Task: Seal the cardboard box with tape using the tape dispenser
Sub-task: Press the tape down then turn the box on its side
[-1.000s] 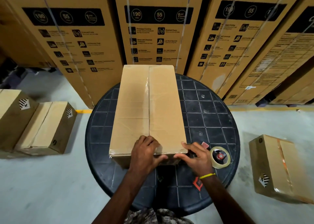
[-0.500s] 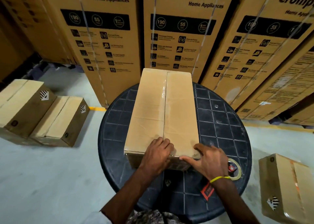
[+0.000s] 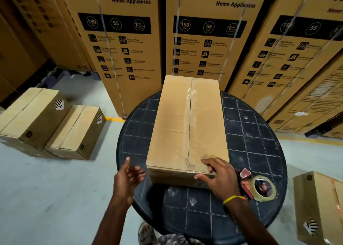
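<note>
Lifted off the box top since half a second ago: left hand (image 3: 128,179), now in the air just beside the near left corner, fingers loose and spread, palm turned toward the box, holding nothing. Right hand (image 3: 219,179) unmoved at the near right corner, fingers curled over the top edge and thumb against the front face, pressing rather than gripping; yellow band (image 3: 233,199) at the wrist. Under it, long brown cardboard box (image 3: 187,129), flaps closed, clear tape glinting along the centre seam and across the near edge. Lying just right of that hand, red tape dispenser with clear roll (image 3: 259,188), untouched. All on a round black gridded table (image 3: 256,144). Beyond, tall printed appliance cartons (image 3: 209,36); small cardboard boxes (image 3: 55,125) on the grey floor.
</note>
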A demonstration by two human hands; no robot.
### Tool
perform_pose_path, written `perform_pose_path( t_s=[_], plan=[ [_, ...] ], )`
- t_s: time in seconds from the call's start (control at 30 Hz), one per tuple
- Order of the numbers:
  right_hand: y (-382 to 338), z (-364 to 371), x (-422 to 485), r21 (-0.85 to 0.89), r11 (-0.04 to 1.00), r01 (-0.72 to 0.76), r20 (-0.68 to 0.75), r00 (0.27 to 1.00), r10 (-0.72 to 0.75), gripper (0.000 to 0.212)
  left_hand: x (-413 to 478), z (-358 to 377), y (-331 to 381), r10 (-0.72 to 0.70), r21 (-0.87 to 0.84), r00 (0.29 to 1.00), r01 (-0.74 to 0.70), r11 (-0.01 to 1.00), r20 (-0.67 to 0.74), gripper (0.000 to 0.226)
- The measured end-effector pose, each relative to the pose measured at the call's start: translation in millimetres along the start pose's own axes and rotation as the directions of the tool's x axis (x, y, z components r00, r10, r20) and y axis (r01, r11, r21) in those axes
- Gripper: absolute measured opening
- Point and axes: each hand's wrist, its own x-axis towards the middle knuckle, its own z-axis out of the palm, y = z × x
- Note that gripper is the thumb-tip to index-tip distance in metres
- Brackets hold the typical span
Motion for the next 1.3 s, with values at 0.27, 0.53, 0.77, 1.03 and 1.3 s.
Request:
perform_pose_path(
  t_s=[0.27,0.53,0.77,1.03,1.3],
  plan=[
    [2.2,4.9,-4.2,0.001,1.0,-0.016,-0.042,0.999,0.016,0.054,-5.1,14.1,-16.0,-0.077,-0.009,0.99,0.079,0.997,0.116,0.065],
    [1.0,7.8,-7.0,0.001,1.0,-0.023,-0.075,0.997,0.023,0.056,-9.3,27.6,-15.8,0.077,0.159,0.974,-0.113,0.981,0.214,0.039],
    [1.5,8.1,-7.5,-0.012,1.0,-0.018,-0.08,0.997,0.017,0.055,9.1,3.5,-23.0,0.232,0.368,0.87,-0.407,0.836,0.434,0.031],
    [3.4,9.2,-9.1,-0.007,1.0,-0.011,-0.102,0.995,0.011,0.055,20.0,-7.6,8.8,0.151,0.808,0.848,-0.53,0.256,0.509,0.077],
    [-0.4,9.9,-10.7,-0.019,0.999,-0.035,-0.118,0.992,0.032,0.056,-11.3,10.8,-22.1,0.528,0.658,0.823,-0.518,0.547,0.209,0.047]
  ],
)
